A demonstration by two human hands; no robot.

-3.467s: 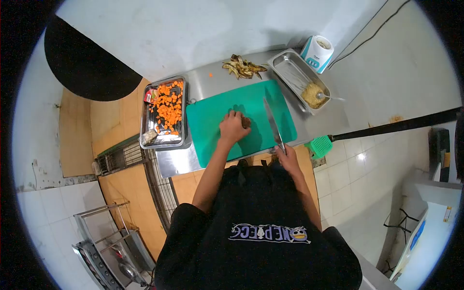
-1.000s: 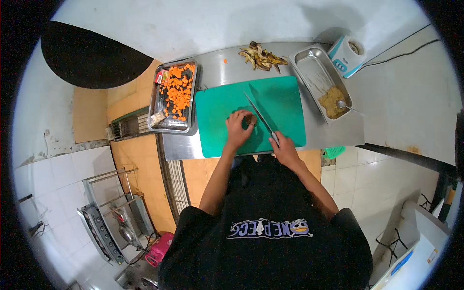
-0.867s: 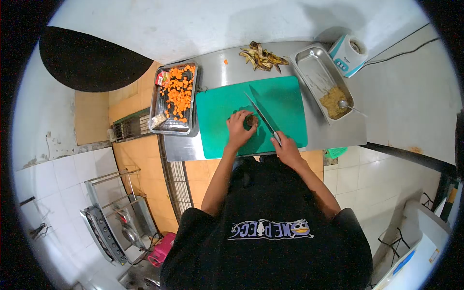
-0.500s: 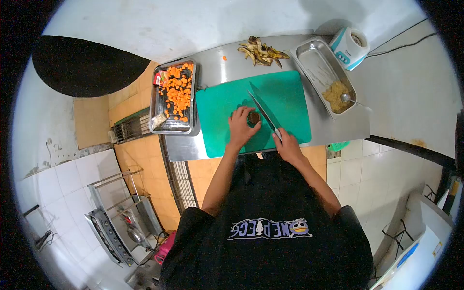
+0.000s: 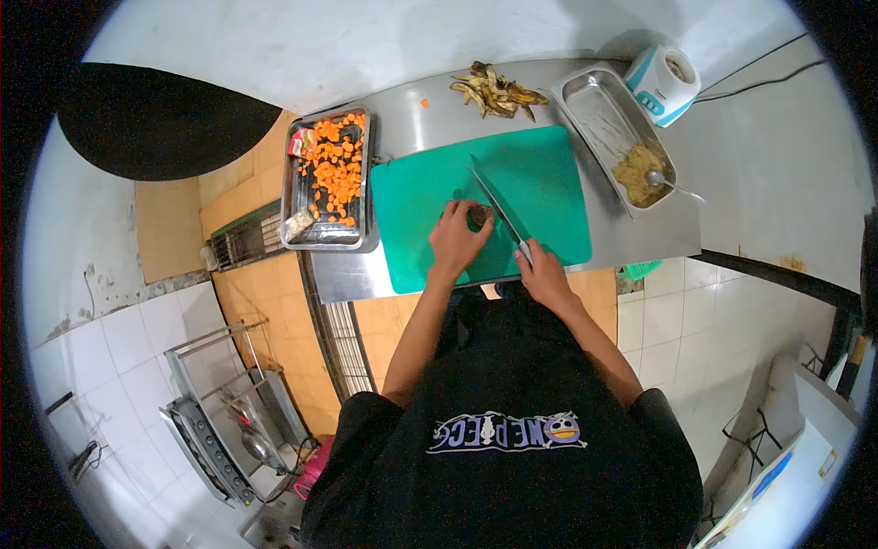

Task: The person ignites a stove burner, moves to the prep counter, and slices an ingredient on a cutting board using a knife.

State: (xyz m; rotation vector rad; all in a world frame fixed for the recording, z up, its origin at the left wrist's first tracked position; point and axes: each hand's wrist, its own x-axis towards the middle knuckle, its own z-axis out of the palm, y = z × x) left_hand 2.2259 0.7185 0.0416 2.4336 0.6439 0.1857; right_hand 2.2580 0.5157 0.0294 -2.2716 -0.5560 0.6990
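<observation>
A small dark brown round piece, its kind unclear, rests on the green cutting board. My left hand grips it, thumb on the near side and fingers curled over its left. My right hand is closed around the handle of a kitchen knife. The knife's long blade points away and to the left, just right of the brown piece. Whether the blade touches the piece I cannot tell.
Left of the board, a metal tray holds chopped carrots and small packets. Brownish peels lie behind the board. At right stand a steel pan with yellowish mash and a spoon, and a white-and-teal appliance with a cord.
My left thumb and fingers have closed in around the brown piece, covering more of it. The knife stays in almost the same place; the whole view has shifted slightly.
</observation>
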